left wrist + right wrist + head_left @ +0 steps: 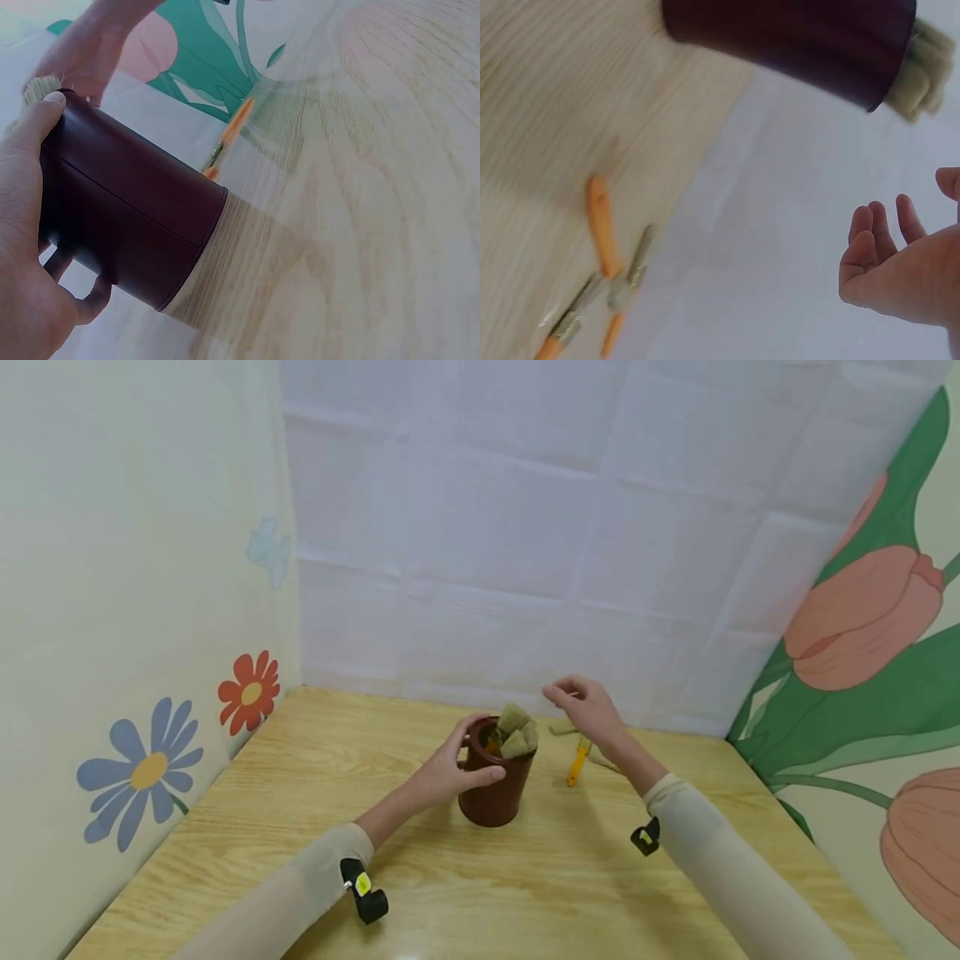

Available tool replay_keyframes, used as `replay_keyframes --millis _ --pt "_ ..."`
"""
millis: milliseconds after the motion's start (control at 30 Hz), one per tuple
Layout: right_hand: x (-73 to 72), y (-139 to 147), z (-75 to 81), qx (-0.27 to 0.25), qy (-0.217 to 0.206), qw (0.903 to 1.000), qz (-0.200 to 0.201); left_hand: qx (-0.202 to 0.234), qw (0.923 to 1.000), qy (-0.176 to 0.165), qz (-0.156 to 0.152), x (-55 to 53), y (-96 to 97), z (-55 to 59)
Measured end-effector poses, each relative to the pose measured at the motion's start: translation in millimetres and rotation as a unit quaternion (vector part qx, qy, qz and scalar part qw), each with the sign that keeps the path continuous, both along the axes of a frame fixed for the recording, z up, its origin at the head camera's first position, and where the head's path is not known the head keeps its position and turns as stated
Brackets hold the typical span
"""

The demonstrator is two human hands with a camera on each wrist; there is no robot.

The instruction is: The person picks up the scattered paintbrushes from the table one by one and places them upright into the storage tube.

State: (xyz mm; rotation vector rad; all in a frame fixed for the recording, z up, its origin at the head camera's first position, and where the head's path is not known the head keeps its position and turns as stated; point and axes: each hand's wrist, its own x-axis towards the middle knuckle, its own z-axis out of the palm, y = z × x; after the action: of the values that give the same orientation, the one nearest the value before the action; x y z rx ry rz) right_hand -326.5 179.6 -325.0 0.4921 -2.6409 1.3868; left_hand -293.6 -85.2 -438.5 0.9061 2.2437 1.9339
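Observation:
My left hand [441, 774] grips a dark brown cylindrical holder [492, 797] that stands upright on the table, thumb on its near side. Pale bristle heads of several paintbrushes [516, 731] stick up over its rim. In the left wrist view, fingers curl around the smooth wall of the holder [135, 195]. My right hand [588, 710] hovers in the air to the right of the holder, apart from it, its fingers loosely bent. Nothing shows between those fingers in the right wrist view, where the hand [900, 262] is seen from the side.
Several orange-handled brushes lie on the table right of the holder, one orange handle [577, 764] pointing toward me; another brush [566, 322] lies beside it. A white cloth wall [465, 527] rises behind the table, and flower-printed panels [150, 768] flank it.

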Motion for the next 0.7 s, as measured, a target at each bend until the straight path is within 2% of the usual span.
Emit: replay_keyframes --millis 233,333,433,567,700 --pt "-5.7 34.5 -17.4 0.023 -0.032 0.9989 -0.026 0.000 1.0000 -0.007 -0.001 0.8 1.7 1.1" --pt "-7.9 50.5 -28.2 0.052 -0.027 0.9976 -0.037 0.003 1.0000 -0.004 -0.001 1.1 1.2 1.4" --pt "-11.9 66.4 -39.7 0.084 -0.004 0.9956 -0.040 0.004 1.0000 -0.001 -0.001 1.2 0.7 1.5" --pt "-15.6 84.9 -55.3 0.150 0.005 0.9881 -0.033 0.002 1.0000 0.002 0.000 -0.3 0.1 -1.1" --pt "-17.6 99.9 -70.3 0.216 -0.020 0.9762 -0.003 0.002 1.0000 0.004 0.001 -1.2 -0.6 -4.0"
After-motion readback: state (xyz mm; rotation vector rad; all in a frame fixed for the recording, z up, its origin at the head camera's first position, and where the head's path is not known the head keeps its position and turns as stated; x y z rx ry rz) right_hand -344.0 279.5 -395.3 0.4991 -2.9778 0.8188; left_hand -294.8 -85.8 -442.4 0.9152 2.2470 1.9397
